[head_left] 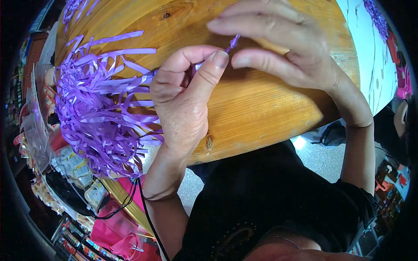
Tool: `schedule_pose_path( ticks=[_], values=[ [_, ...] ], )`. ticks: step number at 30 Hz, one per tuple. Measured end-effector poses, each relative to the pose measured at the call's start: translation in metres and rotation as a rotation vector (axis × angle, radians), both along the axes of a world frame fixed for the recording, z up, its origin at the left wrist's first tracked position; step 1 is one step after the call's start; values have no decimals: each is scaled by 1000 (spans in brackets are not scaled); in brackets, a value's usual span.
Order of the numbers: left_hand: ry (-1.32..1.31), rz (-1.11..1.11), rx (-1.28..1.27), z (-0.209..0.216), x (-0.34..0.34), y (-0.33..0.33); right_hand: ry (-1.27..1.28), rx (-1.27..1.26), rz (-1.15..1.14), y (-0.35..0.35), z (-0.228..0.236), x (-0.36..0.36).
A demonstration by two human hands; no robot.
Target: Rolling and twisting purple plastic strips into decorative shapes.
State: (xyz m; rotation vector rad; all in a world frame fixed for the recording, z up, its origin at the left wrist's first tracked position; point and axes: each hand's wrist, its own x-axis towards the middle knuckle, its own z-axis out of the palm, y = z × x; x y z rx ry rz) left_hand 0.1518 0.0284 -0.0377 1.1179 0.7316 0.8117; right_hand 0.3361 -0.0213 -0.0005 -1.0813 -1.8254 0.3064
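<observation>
Between the thumb and bent forefinger of my left hand (185, 93) a purple ribbon (234, 42) is pinched. Its short, twisted end sticks out past the thumb tip. Close by on the right, my right hand (278, 48) hovers with thumb and fingers spread apart, blurred by motion and not touching the ribbon end. A large heap of purple ribbons (91, 104) lies left of my left hand, its loose strands reaching toward my wrist. Whether the pinched ribbon joins that heap is hidden behind the hand.
Both hands are over a round wooden table (261, 108). More purple ribbons (375, 17) lie on a white surface (363, 48) at the far right. Plastic packages (72, 167), a black cable (146, 213) and a pink bag (114, 230) are at the lower left.
</observation>
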Motion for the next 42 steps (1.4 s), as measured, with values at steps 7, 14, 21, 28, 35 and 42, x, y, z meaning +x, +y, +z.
schedule_pose_path(
  ticks=[7,14,21,28,35,42],
  values=[
    [6,19,93,0,-1,2,-462,37,-109,-6,12,2],
    [-35,-1,97,4,-7,9,-255,-97,-83,-2,16,3],
    [148,-157,294,18,-8,14,276,-176,-282,-8,19,24],
    [407,-30,557,36,-41,12,289,7,-269,-15,-3,136],
    [177,-13,94,32,-64,2,-226,70,-681,-8,13,59],
    [130,-69,235,20,-74,-13,-409,157,144,3,23,-43]
  ],
)
